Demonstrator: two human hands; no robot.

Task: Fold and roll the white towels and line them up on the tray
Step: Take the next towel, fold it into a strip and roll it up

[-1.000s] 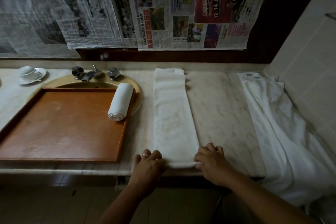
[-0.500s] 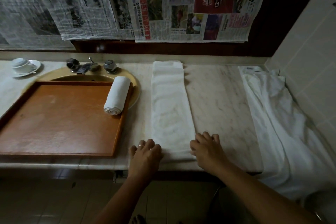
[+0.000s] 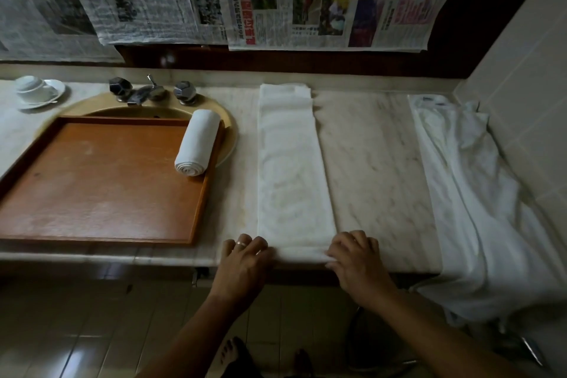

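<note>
Now your left hand [image 3: 245,258] and right hand [image 3: 357,259], fingers curled, pinch the near end of the long folded white towel [image 3: 294,169], starting its roll; next roll it tightly away from you.

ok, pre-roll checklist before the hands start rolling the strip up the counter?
1. Folded towel strip lies flat and straight on the counter: ok.
2. Left hand and right hand at the two near corners: ok.
3. Near edge turned over evenly: cannot tell, fingers cover it.
4. Counter ahead of the strip free of objects: ok.
5. Tray has room beside the rolled towel: ok.
6. Unfolded towels lie apart from the strip: ok.
</note>
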